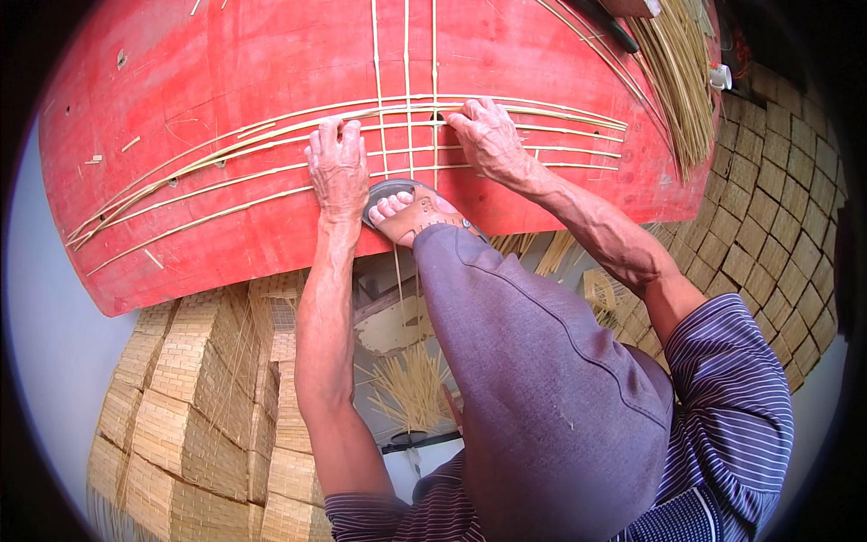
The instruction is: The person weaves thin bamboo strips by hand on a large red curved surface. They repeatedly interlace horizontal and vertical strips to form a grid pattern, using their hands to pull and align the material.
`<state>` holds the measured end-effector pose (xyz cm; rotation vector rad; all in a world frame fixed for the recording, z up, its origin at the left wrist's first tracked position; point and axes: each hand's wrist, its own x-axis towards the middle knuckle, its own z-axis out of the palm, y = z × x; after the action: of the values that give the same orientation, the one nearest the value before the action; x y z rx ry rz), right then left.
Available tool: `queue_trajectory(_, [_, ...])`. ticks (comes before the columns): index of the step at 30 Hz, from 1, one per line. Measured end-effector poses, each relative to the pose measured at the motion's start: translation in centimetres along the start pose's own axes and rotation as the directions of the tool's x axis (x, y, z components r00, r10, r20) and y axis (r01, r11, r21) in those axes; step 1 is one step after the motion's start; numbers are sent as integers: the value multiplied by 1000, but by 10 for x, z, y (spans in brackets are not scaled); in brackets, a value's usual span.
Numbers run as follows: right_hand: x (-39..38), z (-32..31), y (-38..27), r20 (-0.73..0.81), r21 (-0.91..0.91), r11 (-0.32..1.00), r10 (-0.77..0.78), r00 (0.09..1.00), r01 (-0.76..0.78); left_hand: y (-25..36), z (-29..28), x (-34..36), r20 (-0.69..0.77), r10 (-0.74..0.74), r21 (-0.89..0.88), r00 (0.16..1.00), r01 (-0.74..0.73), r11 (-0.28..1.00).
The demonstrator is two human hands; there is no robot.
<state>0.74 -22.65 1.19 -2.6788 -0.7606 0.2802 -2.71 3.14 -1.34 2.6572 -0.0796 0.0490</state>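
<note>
Several long thin bamboo strips (569,114) run crosswise over a curved red board (226,72), with three lengthwise strips (406,54) crossing them in the middle. My left hand (338,167) is bent over the crosswise strips, left of the crossing, its fingertips closed on one of the upper ones. On the other side of the crossing, my right hand (490,135) pinches the same group of strips, thumb and fingers curled in. My sandalled foot (417,213) rests on the board's near edge, over the near ends of the lengthwise strips.
A thick bundle of bamboo strips (682,90) lies at the board's far right, beside a black handle (614,27). Stacked woven pieces (181,361) stand at the lower left, and more woven pieces (768,163) are at the right. Short strips (411,388) lie below the board.
</note>
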Motion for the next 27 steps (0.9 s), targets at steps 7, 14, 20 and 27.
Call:
queue_trajectory(7, [-2, 3, -2, 2, -26, 1000, -6, 1000, 6, -5, 1, -5, 15, 33, -7, 999, -33, 999])
queue_trajectory(14, [-5, 7, -1, 45, -34, 999, 19, 999, -17, -4, 0, -6, -19, 31, -24, 999, -31, 999])
queue_trajectory(20, [-2, 5, -2, -5, -49, 999, 3, 1000, -3, -2, 0, 0, -53, 37, -28, 998, -38, 999])
queue_trajectory(27, [1, 8, 1, -6, -82, 997, -1, 1000, 1, -5, 3, -1, -21, 22, 4, 1000, -22, 1000])
